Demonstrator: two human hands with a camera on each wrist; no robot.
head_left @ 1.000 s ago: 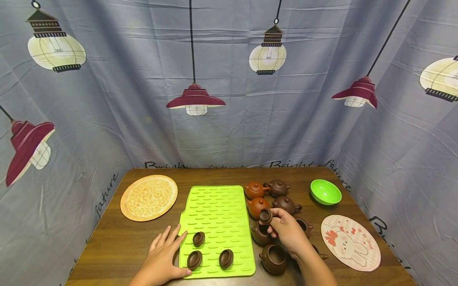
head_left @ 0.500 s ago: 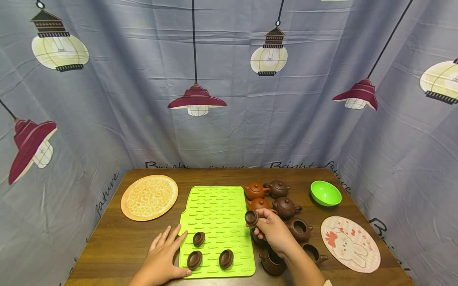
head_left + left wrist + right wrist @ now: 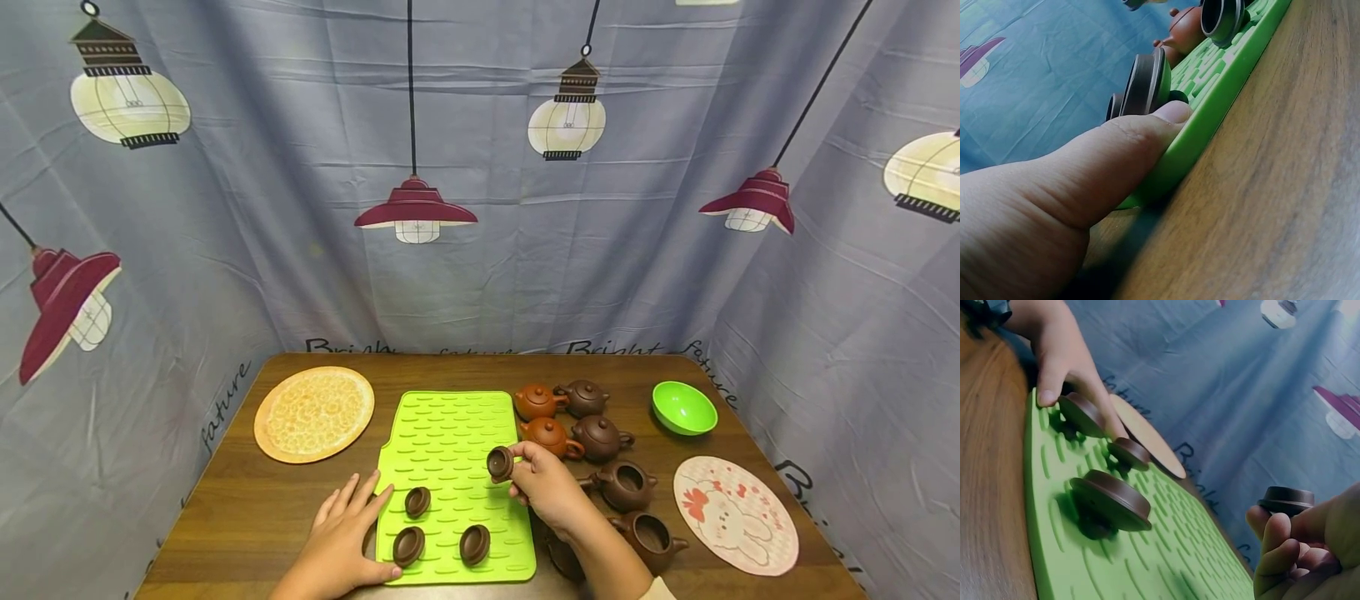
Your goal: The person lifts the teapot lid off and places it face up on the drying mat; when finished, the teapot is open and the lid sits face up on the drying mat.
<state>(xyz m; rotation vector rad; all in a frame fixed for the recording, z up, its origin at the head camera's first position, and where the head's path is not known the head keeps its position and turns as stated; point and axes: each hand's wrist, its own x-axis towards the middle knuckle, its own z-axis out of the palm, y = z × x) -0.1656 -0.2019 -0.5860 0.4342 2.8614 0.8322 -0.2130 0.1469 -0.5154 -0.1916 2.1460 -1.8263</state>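
My right hand (image 3: 551, 492) pinches a small brown teapot lid (image 3: 500, 463) above the right part of the green mat (image 3: 450, 433); the right wrist view shows the lid (image 3: 1286, 499) between thumb and fingers, its knob hidden. With fingers spread, my left hand (image 3: 341, 537) rests at the mat's left edge, its thumb on the near left corner beside a lid (image 3: 1145, 81). Three brown lids lie upside down on the mat: one near the left corner (image 3: 408, 547), one behind it (image 3: 417, 502) and one to the right (image 3: 474, 544).
Right of the mat stand lidless brown teapots (image 3: 651, 537), partly hidden by my right forearm, and lidded orange (image 3: 550, 435) and brown teapots (image 3: 600, 437) behind. Farther right are a green bowl (image 3: 684, 407) and a round rabbit mat (image 3: 735, 515). A round yellow mat (image 3: 315, 414) lies back left.
My right hand has carried the lid leftward from over the teapots to over the green mat. The left hand and the three lids on the mat have stayed put.
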